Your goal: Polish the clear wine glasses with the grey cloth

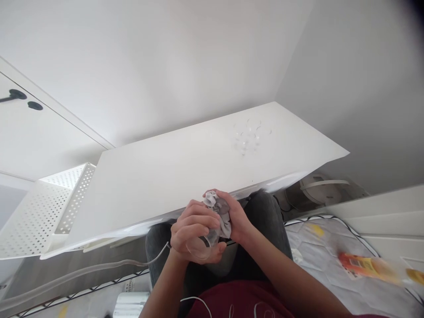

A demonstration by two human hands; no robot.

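The left hand (194, 232) is curled round a clear glass (201, 248), fingers wrapped over its side and thumb underneath, with the open mouth tipped toward the camera. The right hand (237, 217) is closed on a grey cloth (221, 213), pressing it against the far end of the glass, so the two hands meet with the cloth bunched between them. How much of the cloth goes inside the glass cannot be told. Both are held in the air above the person's knees (265, 212), in dark trousers, just in front of the near edge of the table (172, 176)

The table is white and tilts up across the view. Far back on its right part stands a small cluster of clear glasses (248, 134), well apart from the hands. A white perforated rack (43, 207) sits against the table's left end, and behind it is a white door (39, 141) with a dark handle (15, 95). A clear tube (82, 271) runs from lower left toward the left wrist. To the right lies a quilted mattress (318, 251) with a blurred orange packet (367, 267) on it. Under the table's right end a pale round appliance (314, 190) shows against the wall (364, 97)
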